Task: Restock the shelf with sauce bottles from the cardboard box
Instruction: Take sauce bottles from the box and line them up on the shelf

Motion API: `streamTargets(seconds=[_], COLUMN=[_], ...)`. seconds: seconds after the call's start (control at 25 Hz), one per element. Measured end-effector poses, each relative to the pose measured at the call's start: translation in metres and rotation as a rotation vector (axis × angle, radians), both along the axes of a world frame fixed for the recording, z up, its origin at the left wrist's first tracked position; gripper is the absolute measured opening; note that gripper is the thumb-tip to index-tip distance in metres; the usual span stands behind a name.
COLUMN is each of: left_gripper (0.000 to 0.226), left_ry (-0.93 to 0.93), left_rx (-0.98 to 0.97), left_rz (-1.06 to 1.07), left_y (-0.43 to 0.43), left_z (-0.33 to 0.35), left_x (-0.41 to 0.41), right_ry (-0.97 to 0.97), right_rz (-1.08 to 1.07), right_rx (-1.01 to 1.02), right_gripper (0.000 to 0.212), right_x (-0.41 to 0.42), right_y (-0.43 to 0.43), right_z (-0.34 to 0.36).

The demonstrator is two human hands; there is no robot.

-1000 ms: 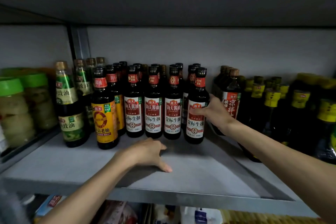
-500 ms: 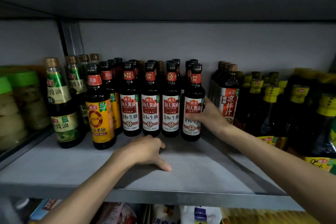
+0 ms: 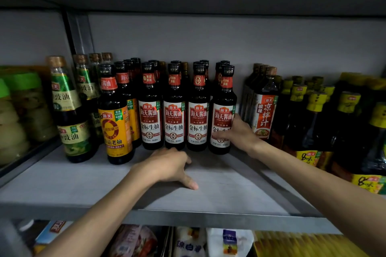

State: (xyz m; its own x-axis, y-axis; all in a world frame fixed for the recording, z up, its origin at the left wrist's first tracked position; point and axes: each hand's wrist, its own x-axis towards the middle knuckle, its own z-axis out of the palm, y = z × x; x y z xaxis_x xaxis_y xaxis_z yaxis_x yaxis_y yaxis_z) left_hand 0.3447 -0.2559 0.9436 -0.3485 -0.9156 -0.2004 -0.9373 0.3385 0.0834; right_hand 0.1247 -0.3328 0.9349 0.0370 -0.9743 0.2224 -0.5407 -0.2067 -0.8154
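Observation:
A row of dark soy sauce bottles with red and white labels [image 3: 174,110] stands in the middle of the grey shelf [image 3: 62,183], with more rows behind. My right hand [image 3: 238,133] grips the lower part of the rightmost front bottle [image 3: 223,110], thumb across its label. The bottle stands upright on the shelf, in line with its neighbours. My left hand [image 3: 169,165] rests palm down on the shelf board just in front of the row, fingers curled loosely, holding nothing. The cardboard box is out of view.
Left of the row stand orange-labelled bottles [image 3: 116,123], green-labelled bottles [image 3: 69,110] and green-lidded jars [image 3: 18,110]. To the right are a red-labelled dressing bottle [image 3: 265,108] and yellow-capped bottles [image 3: 313,119]. Packets lie on the shelf below [image 3: 188,242].
My right hand has pushed the rightmost bottle slightly back and straightened it in the row. My left hand stays in place on the shelf board. The camera has moved a little closer.

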Motion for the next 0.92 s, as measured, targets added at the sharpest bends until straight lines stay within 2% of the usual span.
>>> streamTargets(seconds=[0.68, 0.92], left_gripper=[0.094, 0.093], left_ry=[-0.009, -0.008], left_rx=[0.002, -0.003], left_rz=[-0.020, -0.015], left_y=[0.002, 0.002], left_z=[-0.001, -0.001], left_x=[0.002, 0.003], right_ry=[0.013, -0.013], right_rz=[-0.068, -0.082], right_rx=[-0.027, -0.031], right_gripper=[0.075, 0.061], right_x=[0.006, 0.015], right_y=[-0.002, 0.021], right_z=[0.001, 0.005])
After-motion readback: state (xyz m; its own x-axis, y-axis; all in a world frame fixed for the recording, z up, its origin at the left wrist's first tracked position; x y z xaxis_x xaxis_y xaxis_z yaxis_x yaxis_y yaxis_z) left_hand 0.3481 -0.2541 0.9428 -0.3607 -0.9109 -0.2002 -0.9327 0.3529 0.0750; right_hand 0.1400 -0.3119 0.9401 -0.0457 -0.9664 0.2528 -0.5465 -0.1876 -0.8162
